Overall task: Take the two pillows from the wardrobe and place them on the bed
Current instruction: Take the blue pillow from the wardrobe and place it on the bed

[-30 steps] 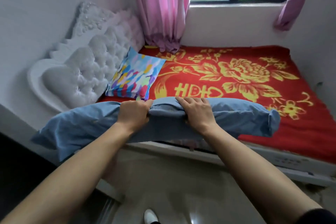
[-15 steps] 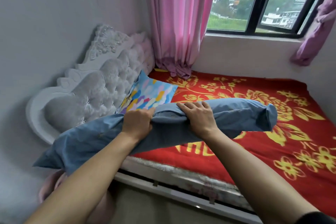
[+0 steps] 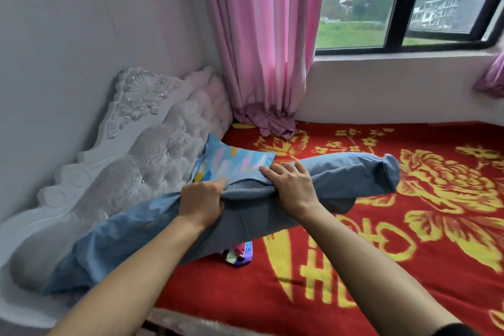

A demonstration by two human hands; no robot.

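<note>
Two bare forearms are stretched out over the bed's near edge; the blue pillow (image 3: pixel 245 215) is gripped along its upper edge by both hands, the left hand (image 3: pixel 201 203) clenched on bunched fabric, the right hand (image 3: pixel 293 188) laid over the top with its fingers curled down into the cloth; the pillow is held across the red floral blanket (image 3: pixel 409 240), its left end drooping toward the headboard; beneath and behind it, a multicoloured pillow (image 3: pixel 231 158) is seen propped against the tufted white headboard (image 3: pixel 141 155); farther back, a pink curtain (image 3: pixel 261 49) is bunched on the bed's corner beside the window (image 3: pixel 403 3).
</note>
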